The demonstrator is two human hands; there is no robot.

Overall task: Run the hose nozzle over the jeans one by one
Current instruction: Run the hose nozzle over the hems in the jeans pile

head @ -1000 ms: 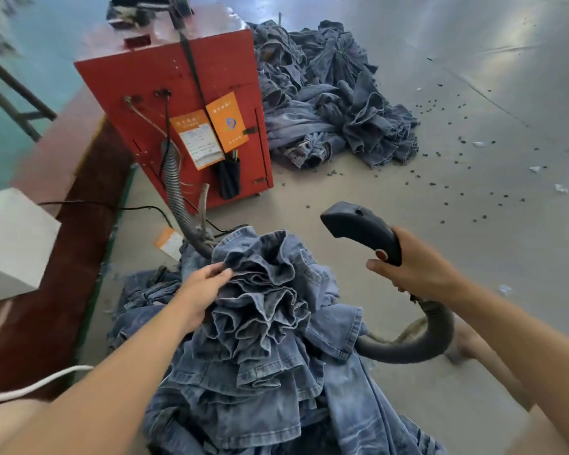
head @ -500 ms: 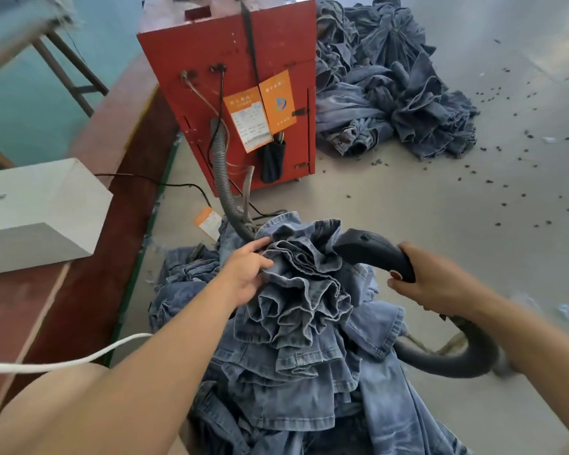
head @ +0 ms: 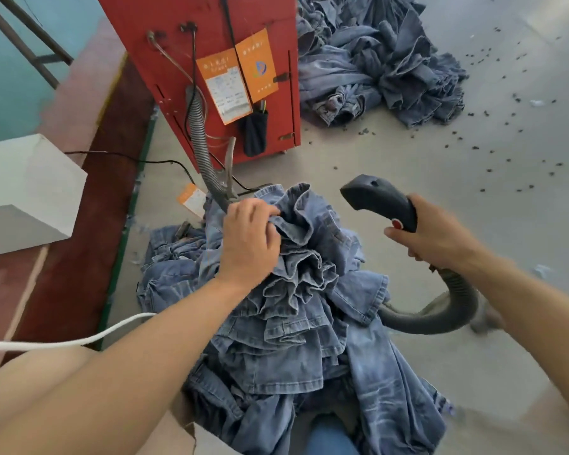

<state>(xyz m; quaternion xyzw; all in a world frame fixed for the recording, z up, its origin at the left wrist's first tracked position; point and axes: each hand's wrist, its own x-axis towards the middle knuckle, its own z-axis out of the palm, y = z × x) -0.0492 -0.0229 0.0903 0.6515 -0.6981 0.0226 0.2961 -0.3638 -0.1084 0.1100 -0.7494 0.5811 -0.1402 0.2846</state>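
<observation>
Head view shows the person's left hand (head: 248,239) gripping the bunched hems at the top of the jeans stack (head: 296,300), fingers curled into the folds of denim. The right hand (head: 436,239) is wrapped around the handle of the hose nozzle (head: 380,200), thumb near a red button. The nozzle head hangs in the air just right of the left hand, apart from the fabric, its tip pointing toward the fanned hems. From below the right hand the grey hose (head: 440,310) loops down and under the stack.

Beyond the left hand stands a red machine (head: 211,60) with another ribbed hose running from it. Farther off, past the nozzle, a second heap of jeans (head: 381,67) lies on the floor; whether those are finished or waiting cannot be told. Dark specks (head: 506,149) lie scattered on the floor beyond the right hand.

Judging by the thick stack under the left hand, much of the work appears to remain: the nozzle is not on any pair at this moment, and the many layered hems each seem to need a pass.
</observation>
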